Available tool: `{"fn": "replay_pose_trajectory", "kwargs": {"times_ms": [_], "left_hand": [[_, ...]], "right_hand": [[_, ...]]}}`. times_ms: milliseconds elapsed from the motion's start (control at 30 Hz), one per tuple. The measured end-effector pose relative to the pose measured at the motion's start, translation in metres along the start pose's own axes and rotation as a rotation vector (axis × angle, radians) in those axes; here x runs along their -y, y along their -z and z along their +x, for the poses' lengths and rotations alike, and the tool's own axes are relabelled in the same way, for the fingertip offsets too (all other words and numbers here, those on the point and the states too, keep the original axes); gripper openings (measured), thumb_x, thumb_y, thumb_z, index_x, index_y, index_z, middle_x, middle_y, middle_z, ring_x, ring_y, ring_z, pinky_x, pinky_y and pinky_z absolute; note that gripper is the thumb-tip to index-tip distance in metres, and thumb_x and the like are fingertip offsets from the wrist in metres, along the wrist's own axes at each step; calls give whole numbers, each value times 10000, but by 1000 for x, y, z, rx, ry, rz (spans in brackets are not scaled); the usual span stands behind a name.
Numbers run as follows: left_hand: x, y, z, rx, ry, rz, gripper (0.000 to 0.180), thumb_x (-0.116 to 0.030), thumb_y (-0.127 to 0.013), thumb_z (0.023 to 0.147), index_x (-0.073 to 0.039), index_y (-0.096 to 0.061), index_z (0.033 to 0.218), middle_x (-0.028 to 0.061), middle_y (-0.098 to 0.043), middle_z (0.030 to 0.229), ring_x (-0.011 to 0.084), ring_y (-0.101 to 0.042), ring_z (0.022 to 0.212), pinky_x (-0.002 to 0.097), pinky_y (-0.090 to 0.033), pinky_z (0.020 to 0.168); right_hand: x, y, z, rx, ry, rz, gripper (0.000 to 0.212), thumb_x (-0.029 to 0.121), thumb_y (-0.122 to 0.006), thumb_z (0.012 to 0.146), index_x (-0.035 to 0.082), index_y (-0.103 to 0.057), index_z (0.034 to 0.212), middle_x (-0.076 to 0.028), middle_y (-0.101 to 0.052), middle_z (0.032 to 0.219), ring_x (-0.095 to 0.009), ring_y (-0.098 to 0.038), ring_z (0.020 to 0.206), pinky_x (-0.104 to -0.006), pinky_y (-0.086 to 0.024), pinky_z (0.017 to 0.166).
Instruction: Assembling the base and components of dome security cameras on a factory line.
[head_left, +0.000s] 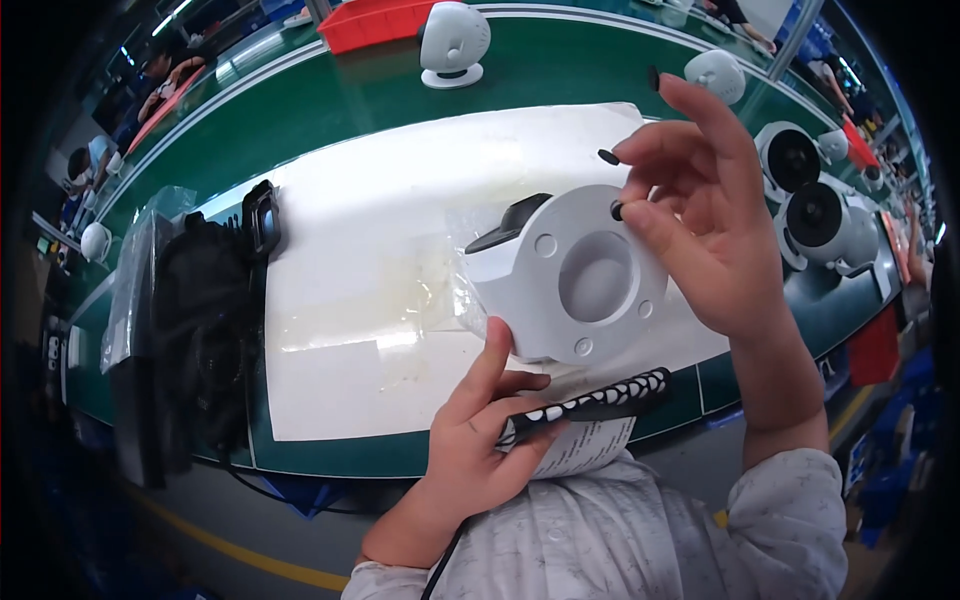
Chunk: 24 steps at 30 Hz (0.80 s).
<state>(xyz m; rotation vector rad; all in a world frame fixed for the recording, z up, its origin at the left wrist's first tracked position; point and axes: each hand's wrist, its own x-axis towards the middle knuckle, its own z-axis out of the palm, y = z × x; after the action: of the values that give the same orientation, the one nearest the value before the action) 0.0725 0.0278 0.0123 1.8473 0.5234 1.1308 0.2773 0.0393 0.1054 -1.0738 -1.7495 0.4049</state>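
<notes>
A white fan-like device (pixel 515 285) lies on the white sheet with its round base turned up. The base shows a wide central recess and several small round ones near the rim. My left hand (pixel 480 440) grips a black sheet with white round spots (pixel 590 398) and pale backing paper, its thumb against the device's edge. Over the base's upper right rim, my right hand (pixel 710 200) carries small black round pads on separate fingertips. The thumb's pad (pixel 617 211) is at the rim; another pad (pixel 608 157) and a third (pixel 654 78) are held above.
The white sheet (pixel 340 300) covers part of the green table. Black bags and gear (pixel 205 320) lie at the left. White devices stand at the far side (pixel 455 45) and at the right (pixel 830 215). A red bin (pixel 385 25) is at the back, with people working beyond.
</notes>
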Motion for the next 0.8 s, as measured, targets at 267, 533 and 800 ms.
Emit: {"fn": "replay_pose_trajectory", "kwargs": {"times_ms": [267, 533, 800], "left_hand": [[5, 0, 0, -21, -41, 51, 222, 26, -663, 582, 42, -549, 771, 270, -311, 1261, 228, -608, 795, 269, -491, 665], [5, 0, 1, 25, -72, 87, 241, 65, -654, 581, 23, -539, 789, 275, -221, 1303, 219, -605, 803, 277, -480, 703], [4, -3, 2, -3, -83, 0, 206, 16, -659, 600, 24, -545, 771, 261, -305, 1269, 234, -605, 765, 272, -491, 645]], "right_hand": [[23, -4, -9, 196, 325, -605, 600, -80, -558, 697, 54, -265, 1203, -173, -540, 1054, -254, -579, 843, -276, -455, 599], [12, -12, 4, 152, 163, -303, 419, -77, -487, 748, -2, -343, 1135, -90, -456, 945, -128, -492, 791, -278, -377, 808], [39, -21, 6, 208, 207, -695, 386, -51, -564, 660, 38, -488, 1029, -46, -583, 802, -173, -556, 816, -393, -221, 946]]}}
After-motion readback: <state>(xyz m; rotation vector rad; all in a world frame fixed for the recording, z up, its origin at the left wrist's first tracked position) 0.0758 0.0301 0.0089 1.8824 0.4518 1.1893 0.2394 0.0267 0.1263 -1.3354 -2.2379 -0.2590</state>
